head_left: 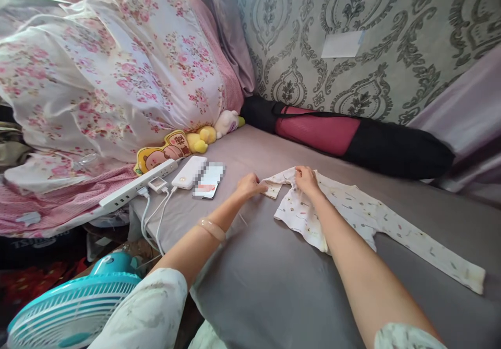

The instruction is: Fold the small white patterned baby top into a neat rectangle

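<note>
A small white printed baby top (pixel 352 211) lies flat on the grey bed sheet (pixel 274 286), one long sleeve stretched toward the lower right. My left hand (pixel 250 185) pinches the end of the other sleeve, folded in at the garment's left side. My right hand (pixel 306 178) rests with curled fingers on the top edge of the garment near the neck, gripping the cloth. Both forearms reach in from the bottom of the view.
A white power strip (pixel 136 184), a white power bank (pixel 189 172) and a phone (pixel 209 181) lie at the bed's left edge. Floral bedding (pixel 117 67) is piled behind them. A black-and-pink rolled bag (pixel 352 137) lies along the wall. A teal fan (pixel 74 310) stands at the lower left.
</note>
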Demonstrator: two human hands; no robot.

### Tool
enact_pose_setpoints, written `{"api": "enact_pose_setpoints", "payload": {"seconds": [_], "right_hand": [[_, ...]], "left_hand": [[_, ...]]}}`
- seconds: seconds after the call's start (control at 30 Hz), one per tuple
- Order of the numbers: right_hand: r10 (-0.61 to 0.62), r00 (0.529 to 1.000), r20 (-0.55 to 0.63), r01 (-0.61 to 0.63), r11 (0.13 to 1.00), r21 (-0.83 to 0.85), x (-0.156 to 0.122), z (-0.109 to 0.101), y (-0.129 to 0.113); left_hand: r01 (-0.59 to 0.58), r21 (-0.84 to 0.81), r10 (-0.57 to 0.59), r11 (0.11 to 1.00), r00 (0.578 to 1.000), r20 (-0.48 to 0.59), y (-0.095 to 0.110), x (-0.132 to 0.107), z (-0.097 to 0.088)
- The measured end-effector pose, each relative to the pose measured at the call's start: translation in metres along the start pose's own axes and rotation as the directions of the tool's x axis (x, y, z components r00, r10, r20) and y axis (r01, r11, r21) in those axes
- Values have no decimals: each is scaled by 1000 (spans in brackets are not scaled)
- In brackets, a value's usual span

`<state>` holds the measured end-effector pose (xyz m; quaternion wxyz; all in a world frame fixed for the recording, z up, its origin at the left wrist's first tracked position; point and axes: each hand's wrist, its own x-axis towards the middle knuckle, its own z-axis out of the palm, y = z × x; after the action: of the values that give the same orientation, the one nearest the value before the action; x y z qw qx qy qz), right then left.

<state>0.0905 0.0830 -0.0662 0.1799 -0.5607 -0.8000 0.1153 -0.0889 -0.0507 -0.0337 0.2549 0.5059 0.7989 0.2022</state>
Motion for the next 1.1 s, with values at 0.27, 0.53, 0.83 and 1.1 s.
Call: {"api": "enact_pose_setpoints", "payload": {"seconds": [0.27,0.53,0.83,1.1], "right_hand": [[4,986,-167,12,995,95,-7,22,13],[-2,973,-232,28,994,110,-11,25,13],[-7,986,-169,5,1000,-17,-14,24,9],[-33,992,-124,23,996,-83,-17,20,5]], "left_hand": [[-262,168,266,950,964,0,8,13,-3],[-414,727,726,547,667,-167,-11,29,-12],[-74,443,223,893,929,-294,-30,49,-7],[115,227,-75,967,981,-177,-5,74,-13]]}}
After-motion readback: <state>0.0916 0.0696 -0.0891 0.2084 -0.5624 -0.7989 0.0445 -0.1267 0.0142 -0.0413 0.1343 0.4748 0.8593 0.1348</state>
